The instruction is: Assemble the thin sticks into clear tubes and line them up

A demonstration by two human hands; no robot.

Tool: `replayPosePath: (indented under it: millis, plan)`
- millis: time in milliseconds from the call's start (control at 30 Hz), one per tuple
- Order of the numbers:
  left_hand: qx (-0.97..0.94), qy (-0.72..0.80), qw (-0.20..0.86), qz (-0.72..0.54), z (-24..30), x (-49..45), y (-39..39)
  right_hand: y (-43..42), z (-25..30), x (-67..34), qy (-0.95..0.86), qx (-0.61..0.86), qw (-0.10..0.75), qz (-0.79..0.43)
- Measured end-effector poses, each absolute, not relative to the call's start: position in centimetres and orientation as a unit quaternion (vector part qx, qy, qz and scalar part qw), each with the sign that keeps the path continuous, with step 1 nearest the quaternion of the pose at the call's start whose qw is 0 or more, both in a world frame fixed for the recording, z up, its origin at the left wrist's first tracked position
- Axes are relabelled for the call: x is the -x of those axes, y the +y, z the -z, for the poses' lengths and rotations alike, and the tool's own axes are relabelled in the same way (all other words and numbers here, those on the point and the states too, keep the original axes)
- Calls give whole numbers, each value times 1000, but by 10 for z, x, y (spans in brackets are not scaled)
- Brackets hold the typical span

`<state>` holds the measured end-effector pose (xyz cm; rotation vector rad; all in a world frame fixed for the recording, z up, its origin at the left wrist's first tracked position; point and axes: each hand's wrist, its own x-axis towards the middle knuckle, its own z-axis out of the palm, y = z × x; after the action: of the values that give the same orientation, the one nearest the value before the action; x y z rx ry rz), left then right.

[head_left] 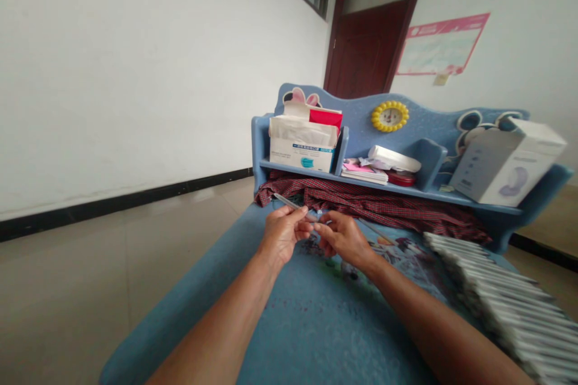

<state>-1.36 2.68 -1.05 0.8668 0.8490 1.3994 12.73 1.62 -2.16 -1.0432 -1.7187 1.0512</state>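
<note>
My left hand [285,230] is closed, with thumb and fingers pinching a slim, greyish pen [289,201]. The pen slants up to the left, and its far end sticks out past my thumb. My right hand [343,236] meets it at the near end, fingertips pinched together close to the left fingers. What exactly the right fingertips press on is small and partly hidden. Both hands are above the blue desk [307,337]. Another thin stick [374,230] lies on the desk just beyond my right hand. To the right is a long row of similar slim, pale pieces [510,301].
Along the desk's back runs a blue shelf [388,192] with a mask box [302,144], papers [363,173], a white roll [395,158], a red round tin [401,178] and a white carton [508,162]. Red checked cloth [361,203] is bunched below it.
</note>
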Motion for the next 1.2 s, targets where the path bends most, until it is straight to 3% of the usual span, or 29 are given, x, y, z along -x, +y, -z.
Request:
replayPosePath:
  millis: [67, 233, 367, 1067, 1200]
  plan:
    - [-373, 368, 598, -606, 11, 14, 27, 16, 21, -127, -686, 417, 450, -392]
    - [-376, 370, 596, -606, 8, 13, 25, 18, 22, -128, -695, 432, 395, -419]
    - [-376, 375, 590, -608, 7, 12, 24, 18, 22, -128, -674, 421, 432, -426]
    - [-385, 367, 594, -604, 8, 12, 24, 17, 22, -127, -674, 414, 395, -467]
    - [-383, 373, 594, -601, 6, 13, 24, 17, 21, -126, -665, 408, 424, -460]
